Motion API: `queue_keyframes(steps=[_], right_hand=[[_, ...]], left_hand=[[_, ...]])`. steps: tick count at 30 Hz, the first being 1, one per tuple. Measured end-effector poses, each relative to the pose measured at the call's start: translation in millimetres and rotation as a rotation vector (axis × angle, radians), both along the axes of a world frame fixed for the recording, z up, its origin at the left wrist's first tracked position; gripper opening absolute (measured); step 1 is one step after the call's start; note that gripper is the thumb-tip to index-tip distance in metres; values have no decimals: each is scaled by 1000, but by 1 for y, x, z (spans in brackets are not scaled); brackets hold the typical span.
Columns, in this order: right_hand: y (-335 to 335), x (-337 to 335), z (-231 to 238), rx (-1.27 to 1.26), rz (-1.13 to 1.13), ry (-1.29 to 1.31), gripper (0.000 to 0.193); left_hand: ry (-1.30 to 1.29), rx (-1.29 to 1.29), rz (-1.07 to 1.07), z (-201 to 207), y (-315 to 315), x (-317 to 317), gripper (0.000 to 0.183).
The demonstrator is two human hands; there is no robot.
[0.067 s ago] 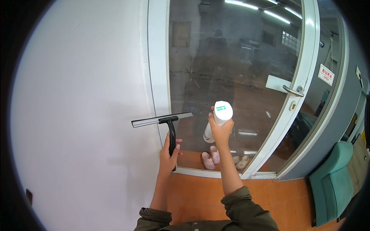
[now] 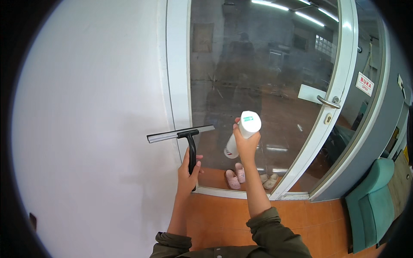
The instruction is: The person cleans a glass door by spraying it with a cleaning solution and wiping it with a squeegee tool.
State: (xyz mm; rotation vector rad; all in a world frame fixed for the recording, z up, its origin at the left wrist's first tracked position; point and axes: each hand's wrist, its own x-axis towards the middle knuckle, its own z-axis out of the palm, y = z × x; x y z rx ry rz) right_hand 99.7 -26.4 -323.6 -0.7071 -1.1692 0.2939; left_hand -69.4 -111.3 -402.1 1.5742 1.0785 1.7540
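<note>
My left hand (image 2: 187, 177) is closed round the black handle of a squeegee (image 2: 188, 134). Its long blade points up and lies crosswise, spanning from before the white wall to before the door frame. Further right, my right hand (image 2: 248, 147) grips a white spray bottle (image 2: 250, 124) near its top, which bears a small green mark. The bottle leans, with its lower end toward the left. Both things are in front of a glass door (image 2: 271, 92), whose pane looks hazy in its upper part. Whether the squeegee blade touches anything, I cannot tell.
A metal door handle (image 2: 328, 102) and lock sit on the white frame at right. Beyond the glass stand pink clogs (image 2: 232, 179) and pale shoes (image 2: 270, 181). A green chair (image 2: 372, 210) is at the right on orange tiles (image 2: 219, 215). A plain white wall (image 2: 94, 129) fills the left.
The spray bottle has tilted slightly in my right hand, its top moving a little up and right and its lower end to the left. My left hand and the squeegee have stayed put.
</note>
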Motion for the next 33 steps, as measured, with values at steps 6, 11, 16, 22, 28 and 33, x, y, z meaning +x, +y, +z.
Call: queue_keyframes(steps=[6, 11, 16, 22, 28, 33], right_hand=[[10, -37, 14, -31, 246, -36, 17], [21, -54, 10, 40, 171, -97, 16], [25, -46, -10, 0, 27, -197, 20], [6, -16, -3, -68, -62, -157, 19], [0, 9, 19, 131, -230, -104, 23], [-6, 24, 3, 164, -181, -33, 24]], left_hand=[[-1, -4, 5, -5, 8, -26, 55], [7, -3, 34, -5, 18, -39, 54], [3, 11, 18, 0, 24, -44, 54], [-30, 41, -32, 2, 26, -36, 53], [-14, 66, -67, 9, 24, -17, 53], [-8, 66, -97, 10, 26, -2, 54]])
